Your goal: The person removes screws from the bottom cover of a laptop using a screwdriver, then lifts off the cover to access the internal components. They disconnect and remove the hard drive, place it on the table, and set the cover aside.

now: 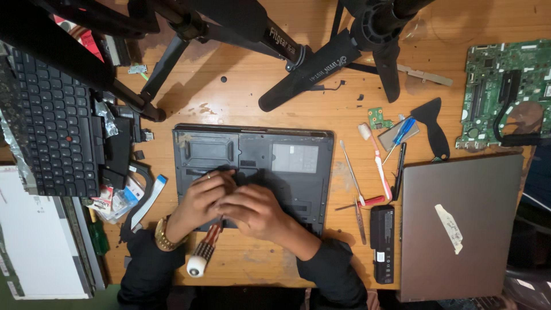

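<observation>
Laptop base, dark, underside up, lies on wooden table. Left hand and right hand rest together on it. Right fingers are closed round a copper-banded screwdriver; left grip cannot be told.

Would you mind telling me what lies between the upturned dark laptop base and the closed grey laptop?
In the head view: a red-and-white toothbrush, metal spudger, tweezers and black battery.

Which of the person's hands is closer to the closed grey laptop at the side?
Right. The right hand rests on the black laptop base, nearer the grey laptop; the left hand lies farther away.
</observation>
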